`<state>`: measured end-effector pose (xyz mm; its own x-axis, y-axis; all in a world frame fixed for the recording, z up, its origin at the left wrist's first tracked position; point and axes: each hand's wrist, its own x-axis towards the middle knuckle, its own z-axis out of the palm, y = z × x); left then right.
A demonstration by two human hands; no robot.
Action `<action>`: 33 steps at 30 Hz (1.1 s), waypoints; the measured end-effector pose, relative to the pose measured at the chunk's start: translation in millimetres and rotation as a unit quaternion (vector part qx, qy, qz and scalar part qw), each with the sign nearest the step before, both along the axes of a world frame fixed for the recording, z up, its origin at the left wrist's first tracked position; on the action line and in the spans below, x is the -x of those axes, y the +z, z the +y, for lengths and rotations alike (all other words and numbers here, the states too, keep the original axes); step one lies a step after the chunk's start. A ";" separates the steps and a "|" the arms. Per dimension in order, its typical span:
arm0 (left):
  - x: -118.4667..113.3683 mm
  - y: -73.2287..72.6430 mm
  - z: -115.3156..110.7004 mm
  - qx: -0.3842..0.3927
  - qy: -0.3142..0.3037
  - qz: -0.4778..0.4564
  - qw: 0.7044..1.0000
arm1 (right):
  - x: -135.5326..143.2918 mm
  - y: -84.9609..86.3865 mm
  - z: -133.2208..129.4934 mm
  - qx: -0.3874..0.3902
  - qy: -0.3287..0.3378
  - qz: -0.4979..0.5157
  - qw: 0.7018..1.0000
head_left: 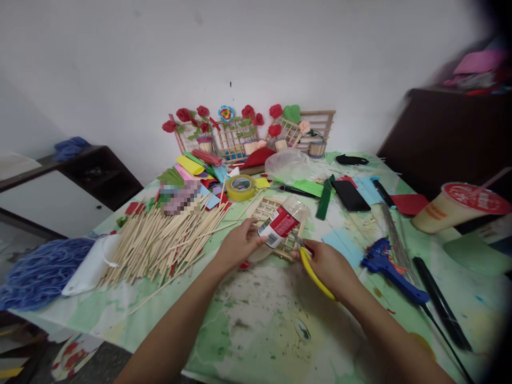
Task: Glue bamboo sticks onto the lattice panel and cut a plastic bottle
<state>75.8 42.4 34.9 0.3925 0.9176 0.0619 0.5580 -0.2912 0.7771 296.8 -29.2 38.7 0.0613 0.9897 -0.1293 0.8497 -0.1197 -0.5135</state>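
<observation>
Gripping yellow-handled tool (311, 273) in right hand (333, 266), red-labelled bottle (283, 224) in left hand (238, 244); any cut in bottle, cannot tell. Stick lattice (265, 208) beneath looks assembled, flowerless. Beyond, flowered lattices (247, 111) near wall (256, 58) seem finished.

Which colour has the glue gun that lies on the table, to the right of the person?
The glue gun is blue, seen best in the head view.

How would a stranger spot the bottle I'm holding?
On the green-and-white tablecloth, find the stick lattice near the middle. The clear plastic bottle is tilted over it, in your left hand. Its red-and-white label with a barcode sets it apart from the red-lidded drink cup on the right.
</observation>
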 end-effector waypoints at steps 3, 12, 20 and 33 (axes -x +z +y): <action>-12.6 -0.8 -15.1 -0.118 0.003 0.103 0.988 | -0.2 1.1 -1.1 -0.004 -0.013 -0.009 1.000; -11.2 -5.1 -12.0 -0.173 -0.027 0.109 0.978 | 1.6 3.9 -2.8 0.003 0.010 -0.049 0.999; 2.3 0.5 3.3 -0.119 -0.084 0.011 0.989 | -1.1 17.6 -5.9 0.028 0.024 -0.045 0.998; 4.8 15.7 -3.4 -0.142 -0.129 0.071 0.979 | -7.1 8.6 -2.4 0.016 0.042 -0.020 0.999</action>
